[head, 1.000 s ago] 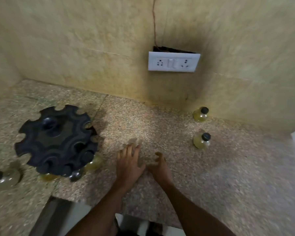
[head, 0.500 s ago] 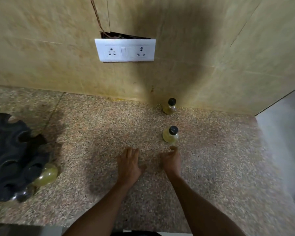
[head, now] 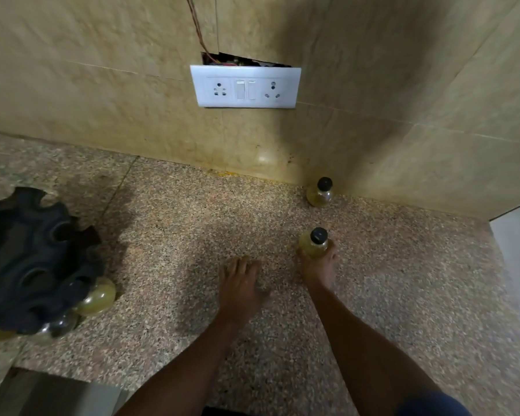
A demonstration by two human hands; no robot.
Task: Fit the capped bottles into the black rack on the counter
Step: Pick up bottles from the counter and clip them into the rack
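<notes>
The black rack (head: 27,259), round with scalloped notches, sits at the counter's left edge; yellowish bottles (head: 98,297) hang from its near rim. A small black-capped bottle of yellow liquid (head: 314,243) stands upright mid-counter, and my right hand (head: 317,265) wraps its fingers around the bottle's lower body from the near side. A second capped bottle (head: 320,193) stands against the wall behind it. My left hand (head: 240,283) lies flat on the counter, fingers together, holding nothing.
The speckled granite counter (head: 403,295) ends at a tiled wall with a white socket panel (head: 245,87) and loose wires above it. The counter's front edge runs at the lower left, and a pale surface borders the right.
My right hand has moved forward and closed around the nearer bottle, which it was only approaching before. The view has swung right, pushing the rack to the left edge.
</notes>
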